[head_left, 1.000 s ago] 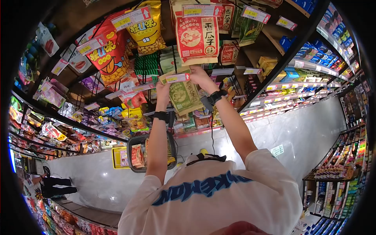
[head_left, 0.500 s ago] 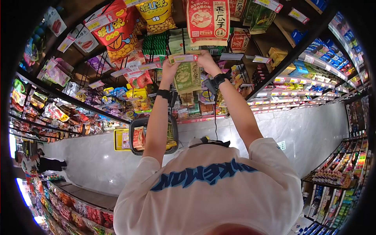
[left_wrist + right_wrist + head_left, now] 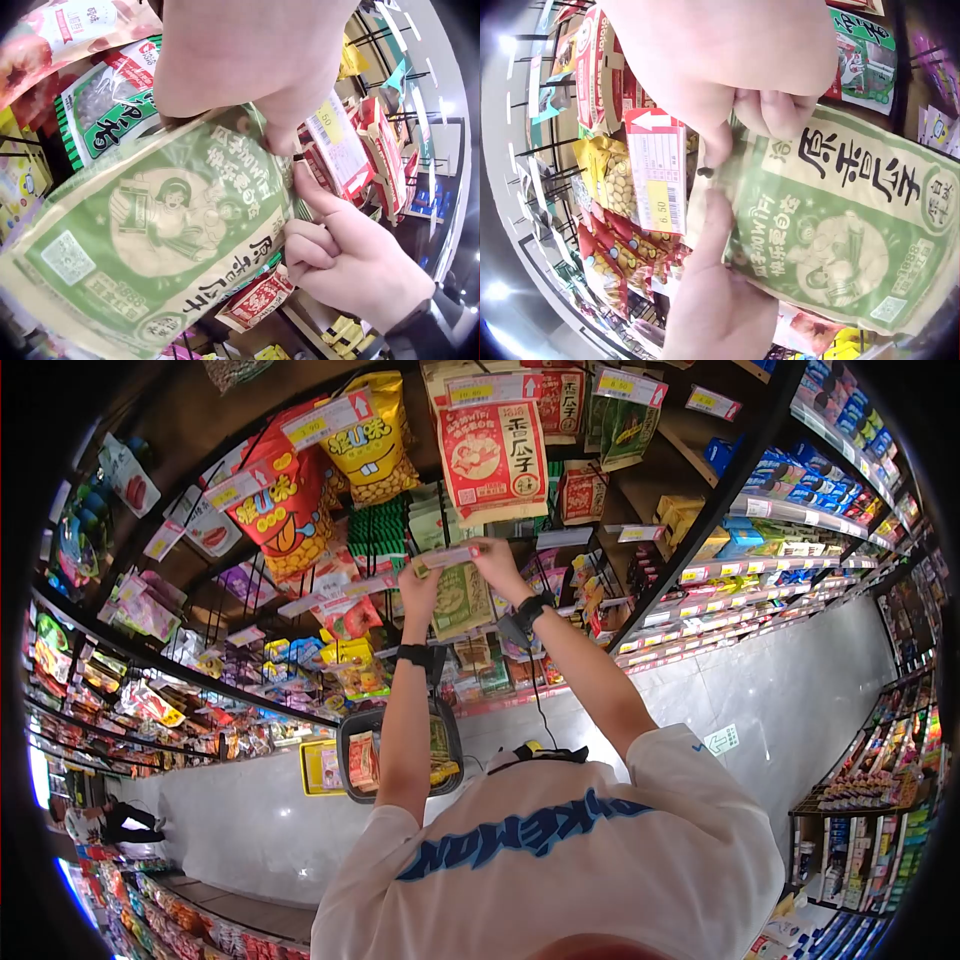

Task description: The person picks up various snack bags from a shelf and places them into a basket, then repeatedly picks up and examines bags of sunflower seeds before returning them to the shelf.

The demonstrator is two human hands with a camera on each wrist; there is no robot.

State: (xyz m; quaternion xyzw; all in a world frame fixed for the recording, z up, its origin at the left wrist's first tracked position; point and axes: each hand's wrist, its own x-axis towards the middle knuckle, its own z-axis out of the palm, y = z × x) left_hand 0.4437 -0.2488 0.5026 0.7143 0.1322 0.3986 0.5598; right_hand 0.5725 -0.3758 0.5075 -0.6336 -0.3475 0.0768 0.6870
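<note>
A green and cream seed packet (image 3: 462, 602) hangs upright below a price tag (image 3: 445, 559). My left hand (image 3: 418, 598) pinches its top edge on the left, and my right hand (image 3: 499, 572) pinches the same edge on the right. In the left wrist view the packet (image 3: 169, 232) shows its printed front, the left hand (image 3: 251, 56) covers part of its top, and the right hand (image 3: 352, 259) has thumb and curled fingers at the corner. In the right wrist view, both thumbs meet near a small dark hole at the packet's (image 3: 840, 225) top.
Above hangs a red seed packet (image 3: 492, 458); red and yellow snack bags (image 3: 370, 445) hang to its left. A dark basket (image 3: 455, 738) holding packets stands on the floor beside a yellow one (image 3: 308, 768). A shelf post (image 3: 690, 550) rises at the right. Another person (image 3: 125, 822) is far left.
The head view has tilted and shifted. Both hands have stayed at the green packet's top edge, and the packet shows less of its length below them. The far person has changed posture.
</note>
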